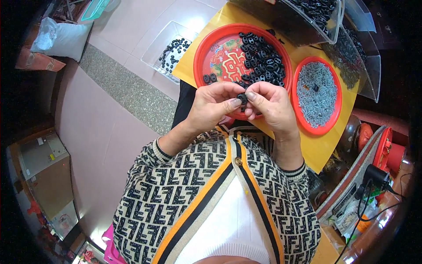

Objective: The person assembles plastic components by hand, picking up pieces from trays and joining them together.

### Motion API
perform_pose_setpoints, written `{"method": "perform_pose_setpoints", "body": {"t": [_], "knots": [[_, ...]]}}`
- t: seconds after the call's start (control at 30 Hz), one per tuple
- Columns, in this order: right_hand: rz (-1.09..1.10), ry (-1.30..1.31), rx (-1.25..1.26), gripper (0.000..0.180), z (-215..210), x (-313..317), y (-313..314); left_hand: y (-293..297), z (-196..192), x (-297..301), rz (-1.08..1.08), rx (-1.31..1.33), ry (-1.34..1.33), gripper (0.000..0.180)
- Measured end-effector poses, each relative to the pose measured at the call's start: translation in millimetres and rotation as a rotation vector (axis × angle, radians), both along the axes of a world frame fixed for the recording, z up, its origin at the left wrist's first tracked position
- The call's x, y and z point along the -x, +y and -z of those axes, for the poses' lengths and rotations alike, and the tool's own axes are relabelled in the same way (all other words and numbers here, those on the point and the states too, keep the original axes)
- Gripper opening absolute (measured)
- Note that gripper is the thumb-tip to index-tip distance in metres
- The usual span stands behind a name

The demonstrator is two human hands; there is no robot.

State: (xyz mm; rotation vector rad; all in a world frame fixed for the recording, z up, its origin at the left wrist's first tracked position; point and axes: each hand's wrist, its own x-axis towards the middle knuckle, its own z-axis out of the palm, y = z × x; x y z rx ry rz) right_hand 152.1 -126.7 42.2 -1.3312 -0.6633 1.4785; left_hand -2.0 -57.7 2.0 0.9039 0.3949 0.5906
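Pale pink tiled floor (105, 132), grey speckled strip (127, 90), yellow table (325, 149)

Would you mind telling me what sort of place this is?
Probably a home workbench for small-parts assembly: a red tray of black parts, a red plate of grey metal bits, and clear bins on a yellow table.

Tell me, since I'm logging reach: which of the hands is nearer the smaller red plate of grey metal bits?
Right. The right hand is just beside the smaller red plate; the left hand is farther away.
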Motion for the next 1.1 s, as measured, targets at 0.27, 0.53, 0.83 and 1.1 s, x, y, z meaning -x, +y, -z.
{"method": "perform_pose_setpoints", "body": {"t": [0.27, 0.53, 0.83, 1.1], "knots": [[0.003, -0.476, -0.299, 0.015, 5.1, 7.5, -8.4, -1.9, 4.9, -2.2, -0.085, -0.038, -0.021, 0.021], [0.017, -0.946, -0.603, 0.013, 2.6, 9.3, -9.1, -0.7, 1.9, 0.3, -0.083, -0.062, 0.019, 0.022], [0.064, -0.780, -0.540, 0.013, 0.7, 11.2, -10.2, -3.0, -5.6, -2.7, -0.146, -0.225, 0.051, 0.016], [0.125, -0.722, -0.860, 0.023, -21.5, 12.8, -13.9, 3.8, -43.0, -1.3, -0.325, -0.925, -0.117, 0.020]]}}
